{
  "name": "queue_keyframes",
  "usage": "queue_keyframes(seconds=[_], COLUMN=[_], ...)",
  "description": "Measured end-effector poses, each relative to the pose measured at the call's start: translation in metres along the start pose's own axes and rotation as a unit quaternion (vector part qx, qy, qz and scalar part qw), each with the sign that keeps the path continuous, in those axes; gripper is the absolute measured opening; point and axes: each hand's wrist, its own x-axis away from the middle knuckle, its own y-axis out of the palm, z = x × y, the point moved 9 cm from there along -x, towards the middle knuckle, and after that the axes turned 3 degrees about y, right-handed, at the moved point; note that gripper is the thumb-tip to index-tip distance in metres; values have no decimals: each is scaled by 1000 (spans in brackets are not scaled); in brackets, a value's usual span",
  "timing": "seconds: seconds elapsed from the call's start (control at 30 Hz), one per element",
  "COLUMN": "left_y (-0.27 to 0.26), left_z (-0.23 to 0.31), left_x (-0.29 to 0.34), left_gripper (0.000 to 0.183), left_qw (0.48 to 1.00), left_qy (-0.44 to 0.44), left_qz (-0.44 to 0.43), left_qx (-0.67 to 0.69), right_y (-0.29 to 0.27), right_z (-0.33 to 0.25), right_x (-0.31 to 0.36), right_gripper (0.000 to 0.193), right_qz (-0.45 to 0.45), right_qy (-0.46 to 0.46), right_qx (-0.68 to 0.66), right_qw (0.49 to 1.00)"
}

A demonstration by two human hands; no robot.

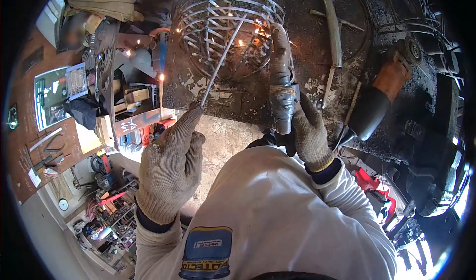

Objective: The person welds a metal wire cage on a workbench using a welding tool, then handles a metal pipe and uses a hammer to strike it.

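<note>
My left hand (168, 168), in a knitted work glove, pinches the lower end of a thin metal rod (223, 62). The rod slants up to a round cage of welded metal bars (207, 24) on the dark bench. In a matching glove, my right hand (311, 136) is closed around a grey, tape-wrapped welding torch (281, 89). The torch's far end reaches the cage's right side, where orange sparks (260, 29) glow and scatter. Glare and sparks hide the exact contact between torch, rod and cage.
Right of the torch, a hammer (331, 24) and an orange-and-black angle grinder (384, 89) lie on the dirty bench (223, 99). Bent metal rings (421, 24) sit at the far right. Shelves on the left carry wood blocks (138, 96) and a cloth (101, 2).
</note>
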Motion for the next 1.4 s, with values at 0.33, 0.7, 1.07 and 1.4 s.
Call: queue_keyframes(seconds=[0.33, 0.7, 1.07, 1.4], left_y=[1, 5, 3, 3], left_z=[3, 28, 19, 3], left_x=[2, 14, 9, 1], left_gripper=[42, 6, 42, 43], left_qw=[998, 939, 971, 996], left_qy=[34, 154, 137, 61], left_qz=[10, 46, 59, 20], left_qx=[-49, -303, -188, -53], right_y=[-7, 1, -13, -26], right_z=[4, -9, 7, 23], right_x=[-1, 2, 16, 2], right_gripper=[48, 50, 38, 48], right_qz=[10, -23, -48, -49], right_qy=[-24, -56, -191, -100], right_qx=[14, 5, -126, 26], right_qw=[1000, 998, 972, 993])
